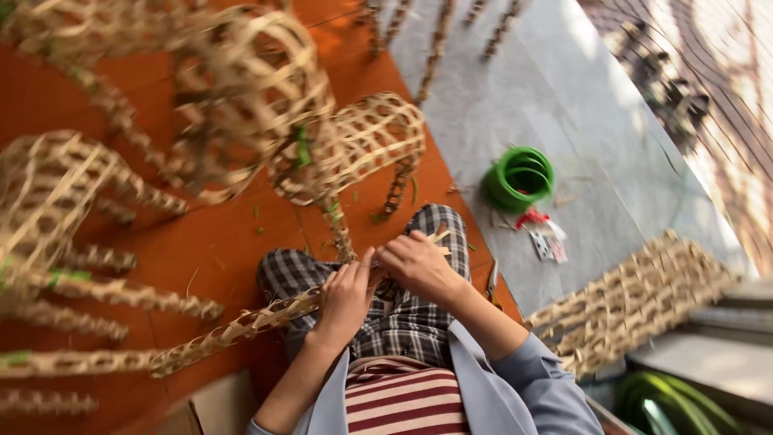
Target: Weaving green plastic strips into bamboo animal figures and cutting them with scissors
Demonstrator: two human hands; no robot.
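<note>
My left hand (346, 296) grips a long woven bamboo tube (233, 332) that runs down-left over my checked trouser leg (411, 322). Its fingers pinch the tube's near end. My right hand (417, 264) meets the left at that end and holds thin pale bamboo strips (439, 237) that stick out past its fingers. Just beyond my hands stands a woven bamboo animal frame (354, 145), one thin woven leg (340, 229) reaching down towards my fingers.
Several more woven bamboo frames (56, 201) and legs lie on the orange floor (217, 242) to the left. A green coil of wire (519, 177) and small red and white bits sit on the grey paving (564, 97). A stack of woven tubes (636, 298) lies right.
</note>
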